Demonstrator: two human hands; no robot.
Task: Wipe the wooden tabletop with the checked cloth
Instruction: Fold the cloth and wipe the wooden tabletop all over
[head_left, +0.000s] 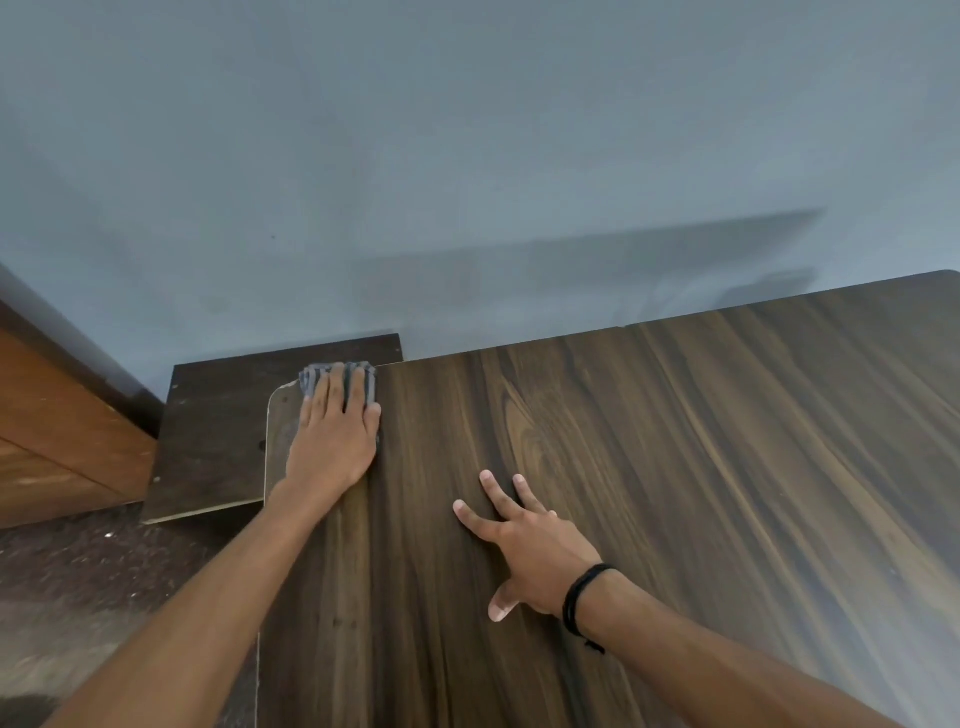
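1. Pressing flat on checked cloth (337, 381) with left hand (332, 439), fingers straight, nothing pinched.
2. Sits at wooden tabletop's (675, 467) 10 o'clock corner.
3. Resting right hand (527, 543) palm-down, 5 o'clock from cloth, fingers spread wide, holding nothing.

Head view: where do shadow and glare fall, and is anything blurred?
In the head view, a soft shadow lies on the blue wall behind the wooden tabletop; a pale sheen covers its right side; the checked cloth under the left hand looks slightly smeared; the wide lens slants the edges.
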